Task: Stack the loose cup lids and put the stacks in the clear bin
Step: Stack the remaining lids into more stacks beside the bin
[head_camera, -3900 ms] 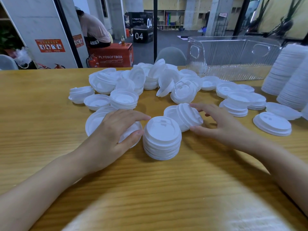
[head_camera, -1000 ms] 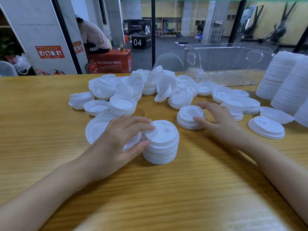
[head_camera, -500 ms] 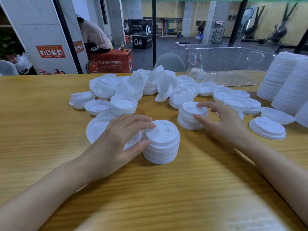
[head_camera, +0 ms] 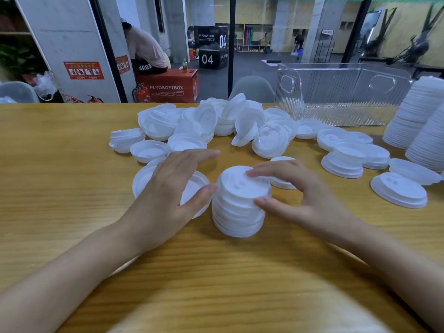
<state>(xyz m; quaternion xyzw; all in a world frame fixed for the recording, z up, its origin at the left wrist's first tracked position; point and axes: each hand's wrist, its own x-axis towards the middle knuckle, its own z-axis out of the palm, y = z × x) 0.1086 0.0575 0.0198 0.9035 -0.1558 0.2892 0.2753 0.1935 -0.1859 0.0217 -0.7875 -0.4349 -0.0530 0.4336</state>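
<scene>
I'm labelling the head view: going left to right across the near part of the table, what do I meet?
First the left hand → lid stack → right hand → flat lid lying alone.

stack (head_camera: 240,207) before loose lids (head_camera: 211,121), bin (head_camera: 348,97) behind, maybe touching

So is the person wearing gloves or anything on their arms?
No. The left hand and right hand are bare: no gloves or rings show. The left arm and right arm are bare too: no sleeve, watch or bracelet in view.
</scene>
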